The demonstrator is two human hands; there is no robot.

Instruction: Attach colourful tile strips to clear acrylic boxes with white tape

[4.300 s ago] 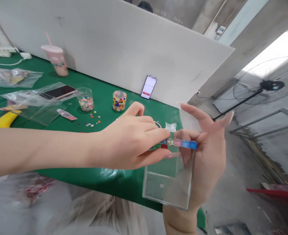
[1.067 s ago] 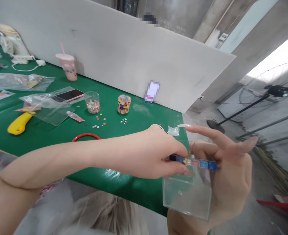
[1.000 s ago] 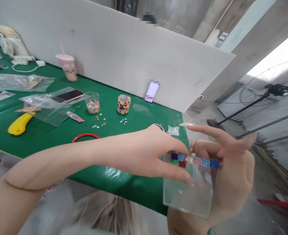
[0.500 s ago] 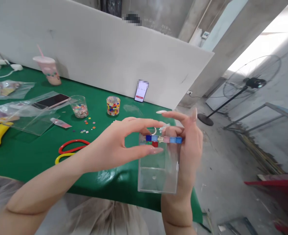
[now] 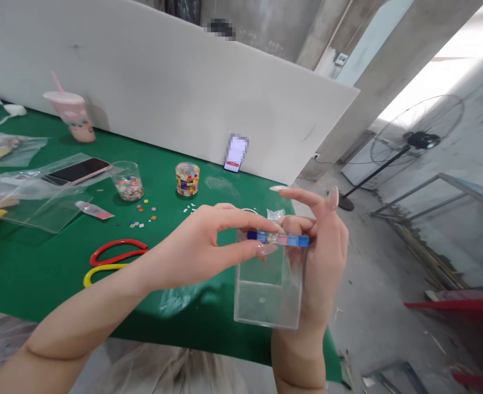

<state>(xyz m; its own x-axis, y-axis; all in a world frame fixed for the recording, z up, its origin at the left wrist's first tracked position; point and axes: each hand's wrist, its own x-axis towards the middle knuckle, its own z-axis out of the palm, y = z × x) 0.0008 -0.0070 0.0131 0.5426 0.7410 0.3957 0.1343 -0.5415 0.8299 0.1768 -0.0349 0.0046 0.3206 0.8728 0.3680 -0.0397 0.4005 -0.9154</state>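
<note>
My right hand (image 5: 323, 246) grips a clear square acrylic box (image 5: 268, 290) from behind, its index and middle fingers stretched out above. A row of small coloured tiles (image 5: 280, 238), blue, pink and clear, runs along the box's top edge. My left hand (image 5: 202, 246) reaches across from the left, thumb and fingers pinched at the left end of that tile row. Both hands hover over the near right corner of the green table (image 5: 40, 257).
On the table lie a mosaic-covered cup (image 5: 187, 178), a clear cup of tiles (image 5: 128, 181), loose tiles (image 5: 145, 210), a glue tube (image 5: 93, 210), red and yellow rings (image 5: 112, 257), plastic bags, a phone (image 5: 77, 170) and a pink drink cup (image 5: 72, 109). A white board (image 5: 175, 82) stands behind. A fan (image 5: 413, 139) is on the floor to the right.
My hands and the box rose from below the table edge to in front of it. My left fingers slid off the box face and now pinch the tile row's left end.
</note>
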